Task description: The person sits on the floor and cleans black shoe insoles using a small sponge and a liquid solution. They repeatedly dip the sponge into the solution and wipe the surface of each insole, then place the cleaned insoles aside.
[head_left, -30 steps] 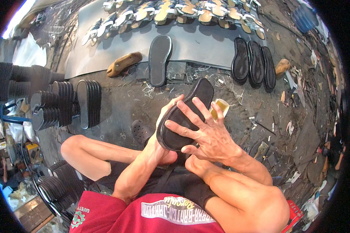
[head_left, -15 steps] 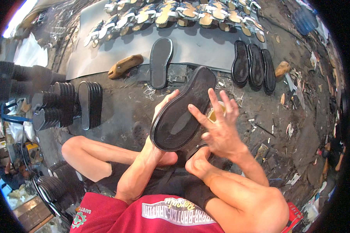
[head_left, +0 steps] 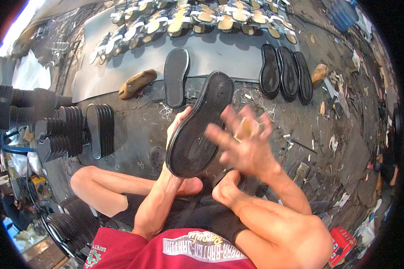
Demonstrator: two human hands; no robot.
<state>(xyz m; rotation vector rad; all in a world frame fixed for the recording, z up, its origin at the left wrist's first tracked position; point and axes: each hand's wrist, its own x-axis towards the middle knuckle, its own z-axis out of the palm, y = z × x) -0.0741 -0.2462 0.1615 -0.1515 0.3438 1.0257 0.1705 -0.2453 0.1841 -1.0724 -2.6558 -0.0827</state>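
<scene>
A black shoe sole [head_left: 197, 134] is held up in front of me, its long side tilted to the right at the far end. My left hand [head_left: 178, 123] grips it from beneath and along its left edge, with most of the palm hidden behind it. Over the sole's right edge hovers my right hand [head_left: 251, 145], fingers spread and blurred by motion. Its fingertips are close to the sole's inner face; whether they touch I cannot tell. A small yellowish thing [head_left: 247, 127] shows partly between those fingers, too covered to name.
Beyond lie another black sole [head_left: 176, 78], a wooden shoe last [head_left: 138, 84] and three black soles [head_left: 286, 74]. Rows of sandals [head_left: 179, 20] stand on a grey sheet [head_left: 112, 71]. Stacked soles [head_left: 99, 131] are at left, scraps litter the right, and a red box [head_left: 341, 245] sits near my knee.
The sole has turned slightly more upright. My right hand has shifted a little left and is more blurred. The whole view has moved slightly.
</scene>
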